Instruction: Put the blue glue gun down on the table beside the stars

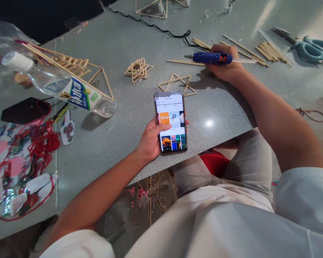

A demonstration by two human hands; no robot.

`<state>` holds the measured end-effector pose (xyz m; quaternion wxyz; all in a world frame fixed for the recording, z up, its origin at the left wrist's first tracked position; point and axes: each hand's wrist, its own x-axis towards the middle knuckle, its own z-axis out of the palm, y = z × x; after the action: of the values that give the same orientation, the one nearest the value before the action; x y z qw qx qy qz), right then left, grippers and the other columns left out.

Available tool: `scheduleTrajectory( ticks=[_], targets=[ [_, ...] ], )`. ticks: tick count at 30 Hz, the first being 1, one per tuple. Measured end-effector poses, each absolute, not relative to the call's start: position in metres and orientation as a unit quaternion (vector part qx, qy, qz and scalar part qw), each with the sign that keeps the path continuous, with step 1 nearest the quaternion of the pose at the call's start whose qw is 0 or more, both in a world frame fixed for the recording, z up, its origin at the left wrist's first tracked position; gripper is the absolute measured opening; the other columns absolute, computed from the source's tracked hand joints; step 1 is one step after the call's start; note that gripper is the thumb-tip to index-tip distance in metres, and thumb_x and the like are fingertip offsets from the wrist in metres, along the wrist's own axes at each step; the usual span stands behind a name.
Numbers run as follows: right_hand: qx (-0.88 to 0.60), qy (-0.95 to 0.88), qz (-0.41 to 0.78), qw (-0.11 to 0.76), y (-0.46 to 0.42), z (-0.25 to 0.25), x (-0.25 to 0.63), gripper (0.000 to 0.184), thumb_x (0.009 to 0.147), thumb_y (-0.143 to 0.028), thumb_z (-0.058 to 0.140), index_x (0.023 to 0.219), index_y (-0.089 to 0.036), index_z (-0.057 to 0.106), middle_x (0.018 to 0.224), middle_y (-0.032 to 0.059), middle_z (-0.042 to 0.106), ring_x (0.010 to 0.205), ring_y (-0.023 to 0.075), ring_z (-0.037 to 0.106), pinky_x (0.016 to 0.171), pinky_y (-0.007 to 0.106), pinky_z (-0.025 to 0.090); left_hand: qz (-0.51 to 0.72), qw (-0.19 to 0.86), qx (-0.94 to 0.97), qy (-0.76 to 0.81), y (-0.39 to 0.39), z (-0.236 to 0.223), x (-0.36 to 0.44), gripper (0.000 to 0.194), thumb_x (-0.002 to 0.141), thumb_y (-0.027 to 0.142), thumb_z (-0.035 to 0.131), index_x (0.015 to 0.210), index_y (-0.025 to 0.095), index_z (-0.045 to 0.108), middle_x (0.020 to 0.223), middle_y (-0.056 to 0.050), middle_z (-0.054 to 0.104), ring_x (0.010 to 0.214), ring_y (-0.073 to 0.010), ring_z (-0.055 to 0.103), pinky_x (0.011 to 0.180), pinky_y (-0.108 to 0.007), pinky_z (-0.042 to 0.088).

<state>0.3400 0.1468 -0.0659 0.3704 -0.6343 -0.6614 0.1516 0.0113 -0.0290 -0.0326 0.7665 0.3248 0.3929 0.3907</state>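
Note:
My left hand (150, 140) is wrapped round a smartphone (171, 123) near the table's front edge, its thumb lying over the lit screen. Rows of coloured pictures show on that screen. Farther off to the right, my right hand (223, 66) grips a blue glue gun (212, 57), nozzle pointing left and a clear glue stick jutting from its back. Just beyond the phone lies a flat star of thin wooden sticks (190, 87). A thicker star made of layered sticks (139, 70) sits to its left. Loose sticks (185, 62) lie beside the glue gun.
A clear plastic bottle (82, 94) lies on the left, with a stick-built frame (70, 62) behind it. Red cord (43, 138) and paper scraps are heaped nearby. Blue-handled scissors (309, 49) and short sticks (269, 51) lie at the right. A black cable (153, 25) crosses the back.

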Motion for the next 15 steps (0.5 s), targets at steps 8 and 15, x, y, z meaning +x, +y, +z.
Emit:
scheduleTrajectory(
  ticks=[8,15],
  targets=[
    [-0.639,-0.664,0.141,0.361,0.1472,-0.0648,0.3399,0.021,0.086,-0.032,0.087,0.089,-0.03,0.067,0.085,0.0006,0.075,0.077,0.0206,0.061,0.081,0.036,0.055,0.391,0.766,0.337,0.383,-0.0304,-0.0307,0.0113,0.056,0.077,0.026,0.089,0.131,0.02,0.076,0.137,-0.013,0.083,0.118,-0.0335,0.083,0.1,-0.048,0.071],
    [-0.635,-0.666,0.144,0.364,0.1444,-0.0615,0.3381,0.02,0.088,-0.031,0.084,0.086,-0.029,0.064,0.081,0.0006,0.07,0.075,0.0192,0.055,0.078,0.035,0.051,0.386,0.798,0.289,0.361,-0.0274,-0.0315,0.0082,0.061,0.075,0.031,0.071,0.133,0.013,0.076,0.139,-0.017,0.082,0.124,-0.0388,0.081,0.106,-0.054,0.068]
  ],
)
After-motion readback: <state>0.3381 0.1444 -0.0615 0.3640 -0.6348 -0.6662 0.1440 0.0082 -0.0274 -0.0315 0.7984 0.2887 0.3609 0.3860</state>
